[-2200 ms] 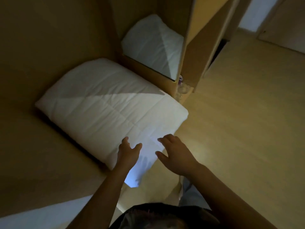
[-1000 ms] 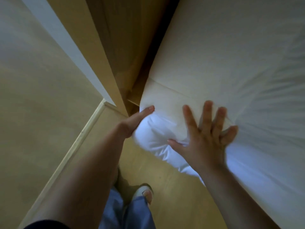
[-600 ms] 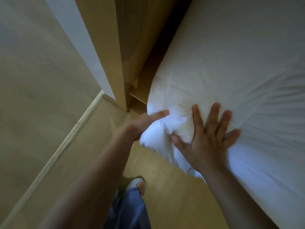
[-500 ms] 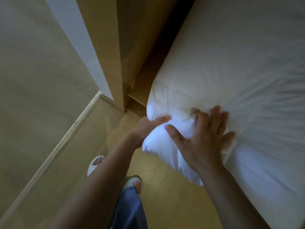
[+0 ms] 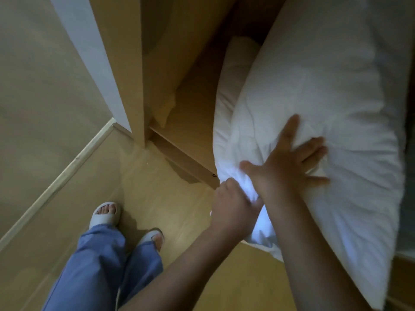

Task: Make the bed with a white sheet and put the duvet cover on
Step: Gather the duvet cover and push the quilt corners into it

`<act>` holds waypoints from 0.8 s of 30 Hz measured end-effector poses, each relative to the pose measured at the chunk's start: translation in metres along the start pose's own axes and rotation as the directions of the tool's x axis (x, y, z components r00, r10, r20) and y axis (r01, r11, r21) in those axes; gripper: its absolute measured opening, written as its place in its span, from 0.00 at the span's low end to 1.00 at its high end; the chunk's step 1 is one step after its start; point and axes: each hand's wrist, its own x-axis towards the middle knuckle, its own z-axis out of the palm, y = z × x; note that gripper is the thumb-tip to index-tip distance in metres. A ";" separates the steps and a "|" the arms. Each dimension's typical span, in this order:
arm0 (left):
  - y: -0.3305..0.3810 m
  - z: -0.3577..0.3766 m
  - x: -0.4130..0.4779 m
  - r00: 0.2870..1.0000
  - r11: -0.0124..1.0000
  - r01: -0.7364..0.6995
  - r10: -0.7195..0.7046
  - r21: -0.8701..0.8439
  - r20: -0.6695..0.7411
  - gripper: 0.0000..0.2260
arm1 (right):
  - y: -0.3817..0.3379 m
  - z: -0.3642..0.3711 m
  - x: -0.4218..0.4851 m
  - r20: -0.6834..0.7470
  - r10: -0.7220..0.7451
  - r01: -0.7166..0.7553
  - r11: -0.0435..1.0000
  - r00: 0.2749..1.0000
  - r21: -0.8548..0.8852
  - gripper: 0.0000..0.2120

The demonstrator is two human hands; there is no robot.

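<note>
Above the wooden bed frame [image 5: 190, 131], the mattress corner [image 5: 269, 122] now sits newly lifted, my left hand [image 5: 233, 207] gripping bunched white sheet [image 5: 249, 189], right hand [image 5: 289, 167] spread flat on top, probably mid-tuck.

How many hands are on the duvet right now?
2. The left hand grips the duvet at its near corner; the right hand lies spread flat on it just beyond.
</note>
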 end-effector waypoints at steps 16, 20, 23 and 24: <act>-0.060 -0.039 0.130 0.773 0.771 0.614 -0.543 -0.169 0.329 0.47 | 0.010 0.046 0.001 -0.070 -0.070 0.074 0.996 0.995 0.055 0.55; -0.069 -0.027 0.134 0.891 0.811 0.452 -0.430 -0.371 0.146 0.42 | 0.013 0.052 -0.004 -0.108 -0.109 0.117 0.991 0.988 0.067 0.50; -0.071 -0.023 0.135 0.916 0.856 0.395 -0.396 -0.332 0.069 0.36 | 0.017 0.054 -0.006 -0.133 -0.134 0.149 0.983 0.982 0.108 0.45; -0.073 -0.022 0.135 0.927 0.884 0.367 -0.375 -0.290 0.029 0.31 | 0.017 0.055 -0.007 -0.138 -0.144 0.159 0.981 0.980 0.109 0.44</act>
